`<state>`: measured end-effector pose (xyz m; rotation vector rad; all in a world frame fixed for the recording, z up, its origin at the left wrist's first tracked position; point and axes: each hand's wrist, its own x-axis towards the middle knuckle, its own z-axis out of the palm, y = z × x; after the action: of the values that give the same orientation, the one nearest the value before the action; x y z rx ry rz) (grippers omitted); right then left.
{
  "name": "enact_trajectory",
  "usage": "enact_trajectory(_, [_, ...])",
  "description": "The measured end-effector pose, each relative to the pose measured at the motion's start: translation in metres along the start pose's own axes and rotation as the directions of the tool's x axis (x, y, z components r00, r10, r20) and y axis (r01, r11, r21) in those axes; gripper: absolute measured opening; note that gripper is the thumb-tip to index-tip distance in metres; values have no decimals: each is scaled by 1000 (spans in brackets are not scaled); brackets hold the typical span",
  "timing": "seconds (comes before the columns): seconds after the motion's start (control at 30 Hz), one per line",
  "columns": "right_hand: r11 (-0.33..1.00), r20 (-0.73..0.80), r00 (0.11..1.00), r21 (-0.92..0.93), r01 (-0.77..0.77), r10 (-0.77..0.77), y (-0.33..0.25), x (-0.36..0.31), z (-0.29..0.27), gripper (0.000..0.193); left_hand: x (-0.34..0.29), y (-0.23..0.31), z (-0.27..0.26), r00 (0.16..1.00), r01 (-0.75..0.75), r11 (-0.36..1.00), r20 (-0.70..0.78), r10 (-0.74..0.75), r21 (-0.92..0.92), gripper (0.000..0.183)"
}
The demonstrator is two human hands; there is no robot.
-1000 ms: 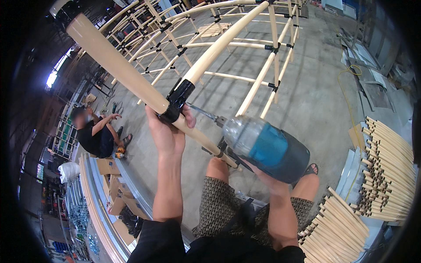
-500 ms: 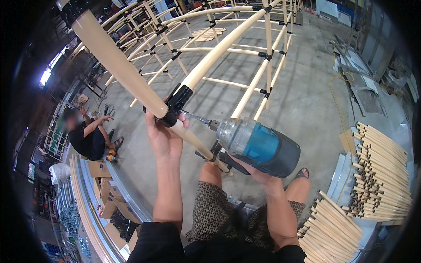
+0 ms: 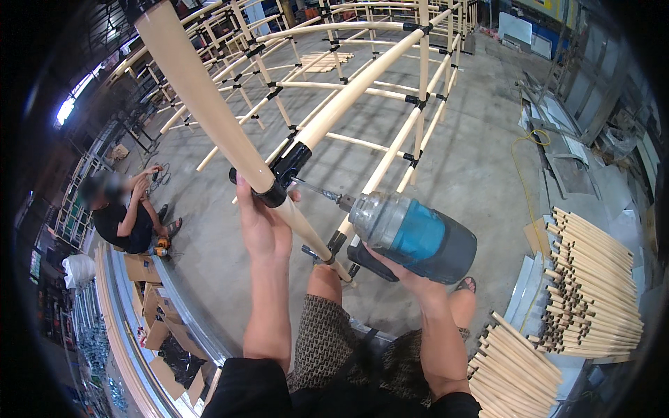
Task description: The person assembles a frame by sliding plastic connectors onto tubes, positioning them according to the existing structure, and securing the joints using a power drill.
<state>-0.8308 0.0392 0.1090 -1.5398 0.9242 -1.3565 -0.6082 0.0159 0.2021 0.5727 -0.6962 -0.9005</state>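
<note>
My left hand (image 3: pixel 266 233) is closed round a thick cream pipe (image 3: pixel 209 104) at its black joint (image 3: pixel 287 164), the fingers partly hidden behind it. A second cream pipe (image 3: pixel 355 87) runs from this joint to the far frame. My right hand (image 3: pixel 411 268) grips a blue and black cordless impact driver (image 3: pixel 418 233) lying sideways across the view. Its long bit (image 3: pixel 317 190) points left, with the tip at the side of the joint; whether a screw sits there is too small to tell. Lower down, the thick pipe meets another black joint (image 3: pixel 336 240) near my knee.
A large frame of cream pipes (image 3: pixel 418 101) spreads ahead. Another person (image 3: pixel 122 212) sits low at left beside an orange tool (image 3: pixel 161 246). Open cartons (image 3: pixel 157 313) and long rails lie near left. Stacked pipes (image 3: pixel 592 279) and a yellow cable (image 3: pixel 519 164) are at right.
The view has shifted slightly, so the pipes sit a little more to the right. Both hands keep their grip, with the bit still at the joint. The seated person's hands have come together.
</note>
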Motion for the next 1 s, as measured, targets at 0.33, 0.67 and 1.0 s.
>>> enact_trajectory(0.33, [943,-80,965,-244,226,-252,36,-18,-46,55,-7,-3,13,991,-71,996,-111,78,61,36])
enact_trajectory(0.67, [993,194,975,-71,-99,111,11,3,-31,46,-10,-4,5,997,-79,995,-19,80,64,34])
enact_trajectory(1.0, [998,201,977,-26,-60,64,34,3,-40,48,-16,-7,8,995,-89,992,-28,91,88,40])
